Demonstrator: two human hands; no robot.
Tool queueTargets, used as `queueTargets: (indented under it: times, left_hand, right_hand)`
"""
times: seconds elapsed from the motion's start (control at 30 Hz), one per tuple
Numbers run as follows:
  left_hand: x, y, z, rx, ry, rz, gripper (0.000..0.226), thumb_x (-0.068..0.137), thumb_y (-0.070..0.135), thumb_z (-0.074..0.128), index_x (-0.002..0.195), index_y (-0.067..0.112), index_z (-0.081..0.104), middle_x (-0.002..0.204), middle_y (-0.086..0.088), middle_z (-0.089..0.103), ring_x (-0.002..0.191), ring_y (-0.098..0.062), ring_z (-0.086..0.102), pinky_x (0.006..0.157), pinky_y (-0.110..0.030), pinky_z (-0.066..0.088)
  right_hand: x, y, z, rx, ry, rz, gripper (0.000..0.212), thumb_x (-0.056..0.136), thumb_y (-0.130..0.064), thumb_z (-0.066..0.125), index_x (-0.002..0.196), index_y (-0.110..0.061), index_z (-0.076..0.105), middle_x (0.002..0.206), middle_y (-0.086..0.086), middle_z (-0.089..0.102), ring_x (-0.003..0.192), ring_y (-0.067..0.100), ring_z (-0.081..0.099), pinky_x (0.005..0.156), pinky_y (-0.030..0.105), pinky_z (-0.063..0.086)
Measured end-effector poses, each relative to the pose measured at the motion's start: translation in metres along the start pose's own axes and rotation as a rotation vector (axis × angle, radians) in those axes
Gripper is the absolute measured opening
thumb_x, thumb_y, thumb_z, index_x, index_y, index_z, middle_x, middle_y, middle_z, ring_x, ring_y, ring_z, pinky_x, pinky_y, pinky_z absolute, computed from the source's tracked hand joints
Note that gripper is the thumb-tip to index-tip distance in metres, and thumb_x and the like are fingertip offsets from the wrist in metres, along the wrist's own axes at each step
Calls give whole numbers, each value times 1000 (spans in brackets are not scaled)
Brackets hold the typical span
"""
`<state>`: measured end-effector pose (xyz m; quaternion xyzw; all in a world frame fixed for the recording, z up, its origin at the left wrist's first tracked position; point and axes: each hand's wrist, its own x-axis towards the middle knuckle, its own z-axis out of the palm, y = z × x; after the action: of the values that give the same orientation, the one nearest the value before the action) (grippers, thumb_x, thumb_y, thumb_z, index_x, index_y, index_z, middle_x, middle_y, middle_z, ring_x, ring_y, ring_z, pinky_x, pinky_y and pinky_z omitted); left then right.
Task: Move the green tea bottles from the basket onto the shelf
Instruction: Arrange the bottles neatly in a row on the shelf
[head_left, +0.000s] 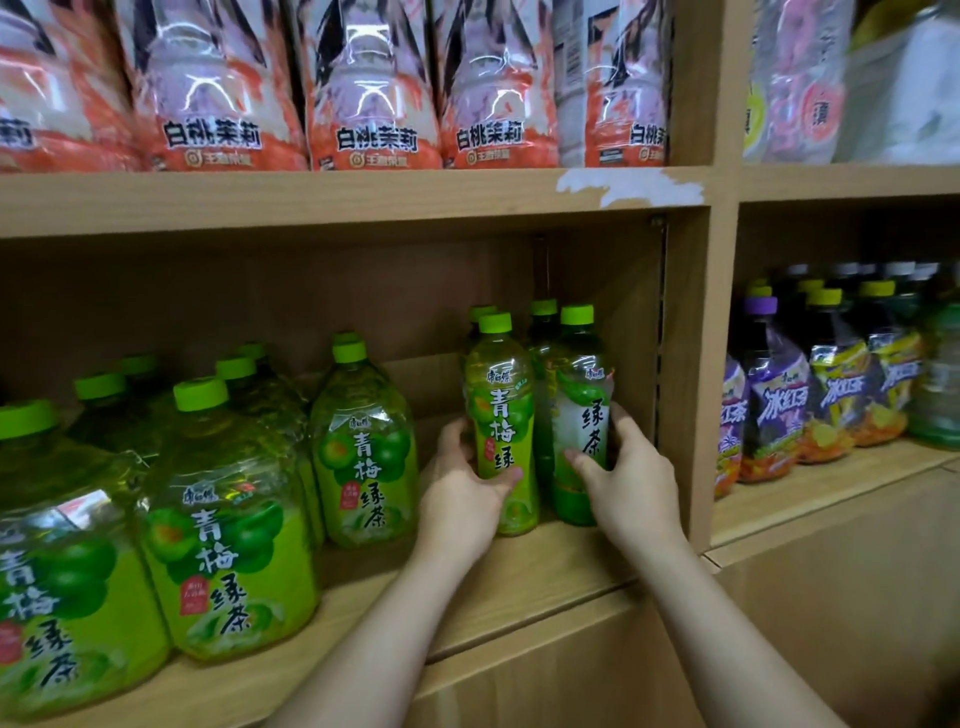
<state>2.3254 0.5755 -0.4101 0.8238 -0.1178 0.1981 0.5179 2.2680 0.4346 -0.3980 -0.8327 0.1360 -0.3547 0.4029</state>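
**Green tea bottles (500, 395) upright on the shelf (524, 571), one in each hand**

Standing side by side at the right end of the shelf, close to the side wall, with two more of the same kind just behind. Left hand (462, 493): fingers and thumb curled round the lower half of the plum-label bottle (506, 467), thumb across the front. Right hand (631, 486): wrapped round the lower half of the white-label bottle (579, 447), thumb on the label and fingers behind.

Handling, as a judgement: filled almost to the neck, so fairly weighty for such slim shapes. Thin clear plastic, likely to dent a little under a hard squeeze but not to break. Glossy label wrap, probably slick. Best taken round the middle or lower body, as here. Tall and narrow, so easy to tip against a neighbour when set down. Green caps (495, 322) screwed on, so no spill expected.

Containers: same shelf filled from the left with big bottles (363, 441) of pale yellow-green tea, several rows deep. Pink packs (374, 104) on the board above, dark bottles (779, 395) in the next bay to the right. Basket not in view, so its contents cannot be told.
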Motion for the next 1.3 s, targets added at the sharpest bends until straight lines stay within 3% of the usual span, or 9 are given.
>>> queueTargets:
  times: [0.17,0.3,0.43,0.6,0.73,0.9,1.3]
  left_hand:
    - [10,2,9,30,13,-8,62,67,27,84,116,17,48,117,-6,58,102,-23,58,84,-27,44]
    - [16,6,10,24,-32,-42,57,68,28,83,111,18,47,108,-3,63,86,-18,56,76,-26,45]
    - [21,4,16,4,-14,-61,54,70,26,82,111,17,49,108,-4,67,91,-21,63,74,-23,44]
    - [22,-1,21,18,-12,-76,48,74,31,76,110,23,45,104,-1,70,86,-22,67,73,-30,52]
    - [21,-3,22,20,-25,-93,45,77,29,72,112,22,44,104,-2,68,86,-24,65,74,-33,53]
    - [25,-6,25,29,11,-67,48,76,27,74,115,19,47,115,-5,63,101,-26,61,82,-34,49]
    - [37,-11,34,-11,36,-87,44,79,26,74,113,14,49,109,-10,68,97,-27,65,81,-37,53]
  right_hand:
    - [13,0,10,55,-2,65,64,83,-30,70,139,-21,41,120,13,65,113,35,58,92,39,47]
    - [23,-1,18,67,-42,131,54,86,-28,67,133,-20,41,113,17,67,104,40,61,85,43,50]
    - [22,-4,22,36,-32,132,48,87,-29,65,128,-18,42,110,17,67,101,39,62,79,38,48]
    - [5,0,20,3,180,48,43,84,-34,68,119,-21,47,109,6,65,101,32,61,78,38,48]
    - [12,1,30,24,133,108,44,84,-31,69,122,-21,50,110,9,66,103,33,61,82,39,48]
    - [22,-1,32,-46,114,119,34,90,-25,61,122,-19,51,102,14,69,96,37,64,76,38,49]
    - [27,3,37,-109,73,12,30,92,-22,57,120,-13,50,105,16,68,95,38,64,71,35,47]
